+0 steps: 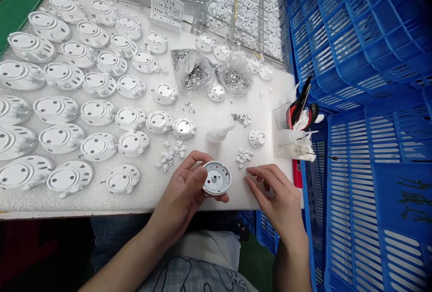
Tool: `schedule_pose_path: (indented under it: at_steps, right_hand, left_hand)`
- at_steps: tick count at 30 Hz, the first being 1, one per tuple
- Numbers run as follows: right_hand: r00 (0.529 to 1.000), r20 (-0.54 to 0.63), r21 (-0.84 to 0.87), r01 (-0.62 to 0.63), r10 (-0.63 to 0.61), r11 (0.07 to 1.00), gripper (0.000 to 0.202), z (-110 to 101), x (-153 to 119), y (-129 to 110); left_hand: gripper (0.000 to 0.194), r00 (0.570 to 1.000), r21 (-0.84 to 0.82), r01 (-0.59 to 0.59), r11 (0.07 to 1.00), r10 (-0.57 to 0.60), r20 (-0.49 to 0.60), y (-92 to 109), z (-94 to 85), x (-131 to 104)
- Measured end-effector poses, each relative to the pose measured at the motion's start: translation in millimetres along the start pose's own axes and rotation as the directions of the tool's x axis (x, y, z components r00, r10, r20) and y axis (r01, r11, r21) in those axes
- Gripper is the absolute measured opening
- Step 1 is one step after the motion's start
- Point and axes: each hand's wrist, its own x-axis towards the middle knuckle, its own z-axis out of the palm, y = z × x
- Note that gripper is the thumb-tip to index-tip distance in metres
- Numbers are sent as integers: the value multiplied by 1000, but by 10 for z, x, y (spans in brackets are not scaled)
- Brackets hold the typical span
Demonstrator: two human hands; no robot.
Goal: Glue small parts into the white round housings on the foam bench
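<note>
- The round white part [218, 187] is in the left hand [184, 188], above the near edge of the white foam board [216, 206], hollow side up.
- The left hand's fingers are closed on it: the thumb [199, 176] lies at the rim and other fingers go underneath (how far, the part itself hides).
- The right hand [280, 193] is beside it, over the board, near a small heap of white bits [243, 157]. Its thumb and forefinger stand a narrow gap apart, with nothing visible between them.
- The part looks stiff and probably light, a thin-walled shell (plastic or painted metal, I cannot tell which).
- Its smooth outer wall could slide or turn under a loose pinch, so the rim and side wall, taken from opposite sides, look like the best hold.
- The small post in the middle and the cut-outs in the floor seem the weaker spots; pressing there might mark or bend something.
- The small white bits look light and easily scattered, better pinched singly with fingertips.
- The white squeeze bottle [216, 137] stands beyond the part; its body probably gives under pressure (its thin tip more so), so a low, gentle hold would suit.
</note>
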Motion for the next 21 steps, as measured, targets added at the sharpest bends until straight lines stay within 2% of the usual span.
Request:
schedule_pose_path:
  at_steps: [6, 10, 14, 17, 21]
  right_hand:
    - [999, -29, -22, 32, -32, 999, 13, 21, 7, -19]
    - [999, -31, 0, 19, -19, 1000, 19, 23, -11, -27]
    - [998, -60, 25, 19, -18, 999, 15, 73, -20, -8]
    - [993, -113, 46, 22, -16, 999, 13, 126, -5, 6]
    - [988, -149, 50, 36, -28, 998, 13, 164, 9, 10]
  left_hand:
    - [51, 1000, 5, 24, 1000, -24, 3, 44, 42, -2]
    - [52, 999, 4, 33, 999, -33, 17, 33, 18, 2]
    - [47, 999, 0, 26, 1000, -26, 47, 17, -17, 2]
    - [36, 995, 56, -35, 998, 30, 95, -19, -49, -15]
    - [19, 975, 298, -224, 928, 211, 77, -69, -80, -73]
